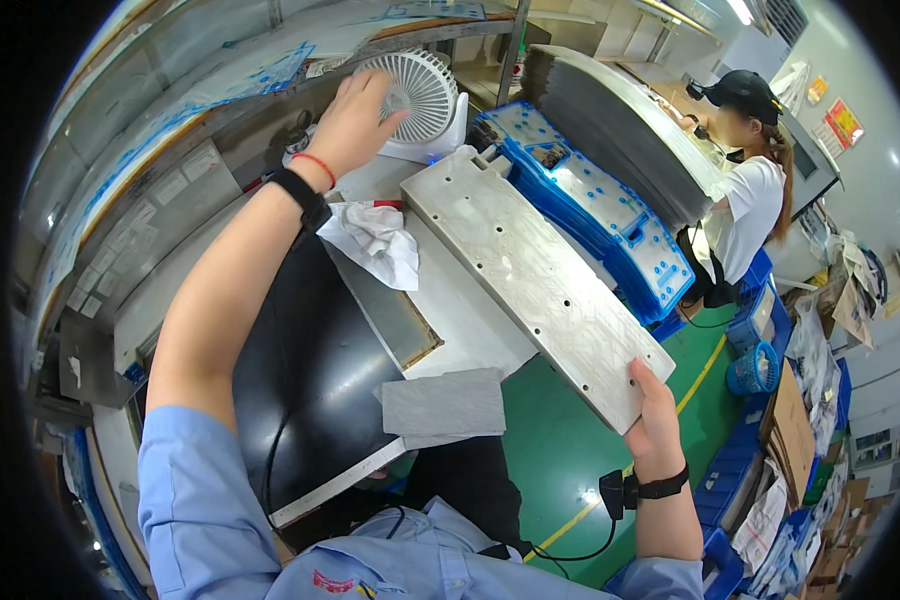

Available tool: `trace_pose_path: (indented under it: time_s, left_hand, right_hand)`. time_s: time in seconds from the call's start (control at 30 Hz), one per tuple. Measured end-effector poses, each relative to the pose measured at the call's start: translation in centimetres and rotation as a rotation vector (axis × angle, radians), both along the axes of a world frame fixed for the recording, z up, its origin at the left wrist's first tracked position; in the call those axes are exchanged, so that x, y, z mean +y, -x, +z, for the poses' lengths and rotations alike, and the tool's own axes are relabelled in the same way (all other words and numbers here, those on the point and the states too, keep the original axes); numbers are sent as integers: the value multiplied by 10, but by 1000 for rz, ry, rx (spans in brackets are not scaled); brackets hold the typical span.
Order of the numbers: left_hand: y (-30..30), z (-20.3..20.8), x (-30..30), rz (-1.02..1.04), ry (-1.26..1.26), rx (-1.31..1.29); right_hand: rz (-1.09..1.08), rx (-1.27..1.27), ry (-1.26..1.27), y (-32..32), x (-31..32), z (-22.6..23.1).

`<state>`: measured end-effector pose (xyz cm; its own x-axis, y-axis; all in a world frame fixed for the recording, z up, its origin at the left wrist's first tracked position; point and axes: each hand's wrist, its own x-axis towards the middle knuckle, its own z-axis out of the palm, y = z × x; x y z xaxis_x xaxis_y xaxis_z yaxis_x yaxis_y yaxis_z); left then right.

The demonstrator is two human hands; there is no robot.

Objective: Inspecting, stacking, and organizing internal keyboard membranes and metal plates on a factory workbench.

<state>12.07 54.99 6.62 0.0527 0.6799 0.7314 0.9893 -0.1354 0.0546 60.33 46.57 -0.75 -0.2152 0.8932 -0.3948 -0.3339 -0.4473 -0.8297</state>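
My right hand (656, 412) grips the near right corner of a long silver metal plate (535, 280) with small holes along it. The plate slants from that hand toward the far end of the bench, tilted above it. Reaching forward, my left hand (355, 125) is in front of a white desk fan (420, 95), its fingers stretched out and nothing seen in them. Whether it touches the fan, I cannot tell. A crumpled white cloth (375, 240) lies below the left wrist. On the bench's near edge rests a folded grey cloth (443, 405).
Blue-framed trays (595, 200) are stacked right of the plate, beside a tall stack of dark sheets (610, 120). Another person (755, 190) works at the far right. A glossy black surface (310, 370) covers the left bench. A blue basket (753, 370) stands at the right.
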Motion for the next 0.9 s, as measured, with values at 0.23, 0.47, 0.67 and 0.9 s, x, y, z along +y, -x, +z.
trace_pose_path:
  time_s: [0.23, 0.47, 0.67, 0.9]
  left_hand:
    - [26, 8, 45, 207, 233, -104]
    - [46, 13, 55, 148, 301, -175]
    - [70, 12, 71, 172, 422, -231]
    - [58, 17, 65, 31, 378, -241]
  right_hand:
    - [0, -7, -29, 1, -1, 1]
    - [25, -43, -51, 3, -3, 5]
    - [-12, -57, -83, 13, -11, 10]
    - [-26, -110, -101, 0, -14, 7]
